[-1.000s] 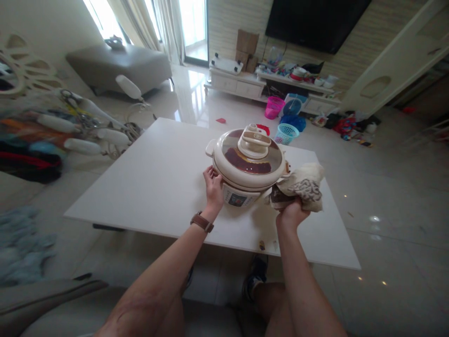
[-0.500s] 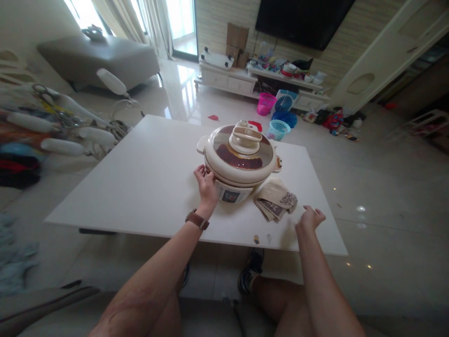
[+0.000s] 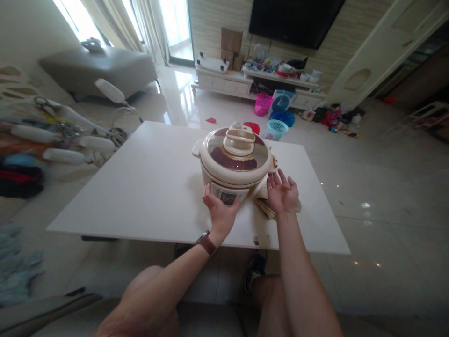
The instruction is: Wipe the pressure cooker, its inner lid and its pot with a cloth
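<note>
My knees sit at the bottom of the view, with one shoe (image 3: 257,267) on the tiled floor under the table edge. A brown watch (image 3: 206,243) is on my left wrist. My left hand (image 3: 221,213) is cupped loosely against the front of the pot (image 3: 234,164), thumb and fingers apart and touching its lower wall beside the control panel, gripping nothing. My right hand (image 3: 282,194) is spread wide, palm turned toward the pot's right side; whether the fingertips touch it I cannot tell. Under that hand a folded cloth (image 3: 264,208) lies on the table (image 3: 147,187), just beside the pot. The pot stands upright near the middle of the table with its glass lid (image 3: 238,150) on. Beyond the table, a pale blue basket (image 3: 275,130) and a pink basket (image 3: 263,104) stand on the floor before a low white cabinet (image 3: 224,84), and a dark television (image 3: 294,21) hangs above.
</note>
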### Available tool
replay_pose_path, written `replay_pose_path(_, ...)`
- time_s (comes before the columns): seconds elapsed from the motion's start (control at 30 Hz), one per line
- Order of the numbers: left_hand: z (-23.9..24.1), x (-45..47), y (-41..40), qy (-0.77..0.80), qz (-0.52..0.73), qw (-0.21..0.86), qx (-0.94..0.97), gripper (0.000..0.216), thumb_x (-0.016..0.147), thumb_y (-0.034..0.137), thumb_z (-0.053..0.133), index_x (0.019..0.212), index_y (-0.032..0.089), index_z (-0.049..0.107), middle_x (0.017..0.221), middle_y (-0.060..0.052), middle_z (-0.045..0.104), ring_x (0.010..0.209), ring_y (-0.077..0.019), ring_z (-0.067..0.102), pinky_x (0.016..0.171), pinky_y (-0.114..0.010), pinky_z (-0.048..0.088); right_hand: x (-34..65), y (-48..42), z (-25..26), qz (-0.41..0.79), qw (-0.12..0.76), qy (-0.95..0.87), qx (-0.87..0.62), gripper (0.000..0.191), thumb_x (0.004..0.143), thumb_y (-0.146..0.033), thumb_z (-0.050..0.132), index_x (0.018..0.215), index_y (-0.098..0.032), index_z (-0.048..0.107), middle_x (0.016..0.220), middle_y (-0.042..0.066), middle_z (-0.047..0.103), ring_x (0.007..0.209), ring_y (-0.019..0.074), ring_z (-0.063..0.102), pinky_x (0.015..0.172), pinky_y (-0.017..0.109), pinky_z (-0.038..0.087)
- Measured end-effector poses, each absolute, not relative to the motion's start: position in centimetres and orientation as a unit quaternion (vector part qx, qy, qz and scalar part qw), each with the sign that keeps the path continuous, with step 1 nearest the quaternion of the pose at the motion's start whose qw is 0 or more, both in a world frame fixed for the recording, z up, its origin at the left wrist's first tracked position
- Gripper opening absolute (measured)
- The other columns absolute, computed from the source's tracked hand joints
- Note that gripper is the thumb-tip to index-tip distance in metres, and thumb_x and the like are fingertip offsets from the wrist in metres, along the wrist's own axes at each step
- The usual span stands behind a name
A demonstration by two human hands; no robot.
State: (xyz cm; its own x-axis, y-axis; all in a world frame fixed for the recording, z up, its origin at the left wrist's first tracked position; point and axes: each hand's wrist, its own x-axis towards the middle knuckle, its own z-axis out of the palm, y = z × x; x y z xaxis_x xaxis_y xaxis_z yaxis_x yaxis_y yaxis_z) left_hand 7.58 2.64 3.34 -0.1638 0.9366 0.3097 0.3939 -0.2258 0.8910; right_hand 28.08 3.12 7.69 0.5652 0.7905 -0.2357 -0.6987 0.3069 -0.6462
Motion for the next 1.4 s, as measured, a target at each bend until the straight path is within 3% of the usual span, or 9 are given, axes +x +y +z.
replay_pose_path(0.47,2.9,7.5,1.2,0.526,0.511,0.311,0.605,0.115,0.074,0.018,0.085,0.162,0.021,0.012,0.16,-0.024,0.026,0.157,-0.038,0.026,0.13,-0.059,0.026,26.8,2.9,8.5,0.482,0.825,0.055,-0.29,0.033,0.089,-0.029,0.049,0.117,-0.017,0.062,0.1,0.008,0.071,0.09,0.0159,0.074,0.064,0.023,0.062)
replay_pose_path(0.63,2.5,6.4,1.4,0.528,0.505,0.319,0.604,0.122,0.072,0.022,0.088,0.164,0.02,0.009,0.163,-0.025,0.021,0.159,-0.0388,0.021,0.131,-0.059,0.02,26.4,1.3,8.9,0.487,0.798,0.075,-0.346,0.026,0.092,-0.035,0.05,0.107,-0.018,0.063,0.091,0.006,0.073,0.076,0.015,0.074,0.048,0.018,0.053)
replay_pose_path(0.77,2.2,5.0,1.9,0.535,0.499,0.321,0.601,0.13,0.066,0.026,0.094,0.165,0.021,0.01,0.162,-0.023,0.022,0.157,-0.039,0.023,0.131,-0.059,0.022,25.9,-0.3,9.3,0.49,0.762,0.086,-0.414,0.023,0.094,-0.038,0.049,0.093,-0.019,0.062,0.081,0.005,0.074,0.064,0.0136,0.071,0.035,0.015,0.034)
replay_pose_path(0.9,2.0,3.8,2.3,0.535,0.498,0.312,0.607,0.131,0.062,0.024,0.095,0.165,0.022,0.013,0.157,-0.02,0.027,0.152,-0.0371,0.03,0.128,-0.057,0.03,25.7,-0.4,9.4,0.461,0.743,0.043,-0.483,0.024,0.094,-0.039,0.057,0.079,-0.021,0.058,0.063,-0.002,0.067,0.045,0.0096,0.06,0.034,0.016,0.031)
replay_pose_path(1.0,1.9,3.6,2.4,0.536,0.496,0.303,0.612,0.132,0.061,0.025,0.096,0.165,0.02,0.014,0.153,-0.02,0.032,0.147,-0.0358,0.035,0.126,-0.056,0.035,25.8,0.2,9.2,0.424,0.747,0.005,-0.511,0.025,0.093,-0.039,0.063,0.076,-0.021,0.059,0.059,-0.005,0.064,0.041,0.0087,0.057,0.034,0.017,0.034)
replay_pose_path(1.1,1.7,3.7,2.6,0.54,0.5,0.292,0.611,0.132,0.059,0.024,0.096,0.165,0.021,0.017,0.151,-0.019,0.034,0.146,-0.035,0.036,0.124,-0.054,0.038,25.9,1.2,8.7,0.417,0.751,-0.017,-0.511,0.019,0.093,-0.037,0.067,0.084,-0.02,0.065,0.068,-0.004,0.071,0.046,0.0085,0.06,0.038,0.017,0.042)
replay_pose_path(1.23,1.6,3.6,3.9,0.533,0.506,0.288,0.614,0.128,0.056,0.025,0.096,0.163,0.022,0.025,0.147,-0.017,0.038,0.144,-0.0336,0.039,0.12,-0.05,0.044,25.7,2.6,8.2,0.414,0.78,-0.027,-0.469,0.012,0.094,-0.033,0.066,0.09,-0.021,0.068,0.082,-0.003,0.077,0.065,0.0097,0.071,0.055,0.018,0.057)
replay_pose_path(1.4,1.9,1.8,8.1,0.491,0.483,0.332,0.645,0.125,0.052,0.03,0.098,0.16,0.02,0.036,0.143,-0.016,0.045,0.14,-0.0339,0.046,0.109,-0.048,0.054,25.7,3.4,7.4,0.414,0.791,-0.037,-0.448,0.007,0.09,-0.027,0.067,0.085,-0.022,0.066,0.076,-0.005,0.075,0.062,0.0092,0.069,0.055,0.017,0.056)
